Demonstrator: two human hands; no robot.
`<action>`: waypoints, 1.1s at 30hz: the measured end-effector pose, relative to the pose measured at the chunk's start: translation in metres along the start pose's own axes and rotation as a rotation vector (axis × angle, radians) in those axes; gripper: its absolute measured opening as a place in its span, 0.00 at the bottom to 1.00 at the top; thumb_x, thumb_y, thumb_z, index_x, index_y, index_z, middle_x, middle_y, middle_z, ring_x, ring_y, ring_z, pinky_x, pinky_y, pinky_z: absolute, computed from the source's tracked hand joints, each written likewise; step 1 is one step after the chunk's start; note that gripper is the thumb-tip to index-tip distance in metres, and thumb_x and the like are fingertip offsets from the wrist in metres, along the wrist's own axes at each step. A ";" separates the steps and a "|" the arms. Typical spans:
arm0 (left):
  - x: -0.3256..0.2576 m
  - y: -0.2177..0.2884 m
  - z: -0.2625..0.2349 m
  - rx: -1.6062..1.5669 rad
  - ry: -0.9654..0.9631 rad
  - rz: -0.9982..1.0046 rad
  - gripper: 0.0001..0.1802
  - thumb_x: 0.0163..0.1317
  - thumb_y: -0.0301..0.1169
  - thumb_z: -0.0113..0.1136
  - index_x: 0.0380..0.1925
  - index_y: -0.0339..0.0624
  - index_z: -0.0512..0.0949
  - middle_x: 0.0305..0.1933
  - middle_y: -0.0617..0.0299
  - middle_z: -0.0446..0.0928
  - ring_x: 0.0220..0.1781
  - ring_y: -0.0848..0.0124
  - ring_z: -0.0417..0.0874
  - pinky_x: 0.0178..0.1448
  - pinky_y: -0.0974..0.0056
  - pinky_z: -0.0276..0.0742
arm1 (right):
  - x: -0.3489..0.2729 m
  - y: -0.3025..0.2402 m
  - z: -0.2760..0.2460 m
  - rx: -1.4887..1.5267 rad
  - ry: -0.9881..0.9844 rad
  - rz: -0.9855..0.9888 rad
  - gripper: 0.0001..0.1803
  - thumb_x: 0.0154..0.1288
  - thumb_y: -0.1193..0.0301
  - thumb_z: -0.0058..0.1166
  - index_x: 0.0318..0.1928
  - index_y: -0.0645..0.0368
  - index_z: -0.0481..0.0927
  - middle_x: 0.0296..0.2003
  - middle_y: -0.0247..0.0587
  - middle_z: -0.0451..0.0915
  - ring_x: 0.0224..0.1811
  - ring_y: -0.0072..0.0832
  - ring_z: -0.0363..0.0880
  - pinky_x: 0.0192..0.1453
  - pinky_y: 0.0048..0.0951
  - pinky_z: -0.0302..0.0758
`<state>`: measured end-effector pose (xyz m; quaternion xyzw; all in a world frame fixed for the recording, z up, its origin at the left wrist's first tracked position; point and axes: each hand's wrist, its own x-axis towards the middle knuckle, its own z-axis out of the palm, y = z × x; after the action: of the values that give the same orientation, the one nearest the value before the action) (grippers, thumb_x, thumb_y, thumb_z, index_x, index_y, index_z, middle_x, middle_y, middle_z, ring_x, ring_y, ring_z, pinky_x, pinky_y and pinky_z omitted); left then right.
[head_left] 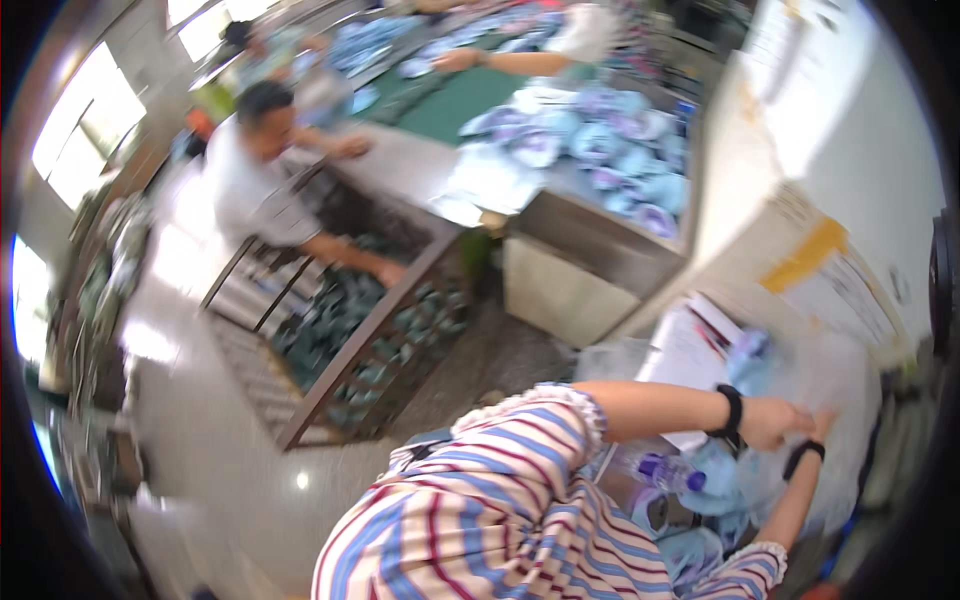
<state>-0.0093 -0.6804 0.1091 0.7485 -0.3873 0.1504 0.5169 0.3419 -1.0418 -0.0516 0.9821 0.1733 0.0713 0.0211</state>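
Can't tell if the fingers are pinching anything, they're too blurry: left hand (770,422) and right hand (822,430) nearly meet at the right of the frame, over one clear plastic bag (848,470). I'd guess the bag's light, floppy, kinda slippery and easy to tear, so I'd grab a doubled-up bit of edge, not a single layer. Two black wristbands (732,410), one per arm. Lower right: one bottle (660,471) with a purple cap, plus pale-blue pieces (716,482), too overlapped to count. Upper middle: a blue heap (600,142), same problem. Left of centre: one slatted cart (372,345) of dark green pieces (330,318), one person (245,190) reaching in.
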 end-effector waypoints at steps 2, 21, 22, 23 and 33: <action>-0.014 -0.016 0.006 0.094 0.109 -0.067 0.33 0.43 0.24 0.57 0.55 0.34 0.65 0.50 0.45 0.69 0.48 0.46 0.74 0.49 0.51 0.71 | 0.010 -0.051 0.005 0.044 -0.144 -0.059 0.22 0.62 0.65 0.47 0.56 0.56 0.73 0.61 0.52 0.65 0.67 0.49 0.56 0.70 0.52 0.46; -0.326 0.140 0.005 -0.093 0.202 -0.454 0.14 0.51 0.25 0.52 0.40 0.43 0.77 0.37 0.55 0.76 0.36 0.58 0.79 0.41 0.57 0.74 | -0.311 -0.147 -0.149 0.348 -0.012 -0.128 0.23 0.57 0.81 0.48 0.56 0.66 0.70 0.55 0.49 0.71 0.60 0.38 0.66 0.66 0.34 0.58; -0.339 0.146 0.015 -0.119 0.178 -0.445 0.14 0.51 0.25 0.52 0.40 0.43 0.77 0.38 0.55 0.76 0.37 0.58 0.79 0.41 0.57 0.73 | -0.346 -0.162 -0.152 0.421 -0.024 -0.046 0.20 0.60 0.81 0.47 0.54 0.69 0.71 0.51 0.50 0.74 0.56 0.35 0.71 0.63 0.32 0.63; -0.351 0.149 0.026 -0.146 0.153 -0.436 0.14 0.51 0.26 0.52 0.40 0.43 0.77 0.38 0.55 0.76 0.37 0.58 0.79 0.41 0.57 0.73 | -0.377 -0.161 -0.149 0.551 -0.031 0.008 0.18 0.62 0.80 0.46 0.54 0.70 0.71 0.50 0.50 0.75 0.54 0.35 0.73 0.61 0.32 0.66; -0.544 0.122 0.207 0.155 -0.779 -0.531 0.10 0.46 0.31 0.58 0.30 0.43 0.82 0.33 0.53 0.81 0.36 0.53 0.82 0.37 0.54 0.77 | -0.687 -0.364 -0.175 0.822 -0.250 0.129 0.07 0.61 0.77 0.50 0.38 0.64 0.79 0.31 0.35 0.79 0.32 0.22 0.77 0.38 0.24 0.74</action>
<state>-0.4919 -0.6541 -0.2379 0.8587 -0.3352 -0.2500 0.2963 -0.4460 -0.9327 0.0064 0.9188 0.1217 -0.1217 -0.3553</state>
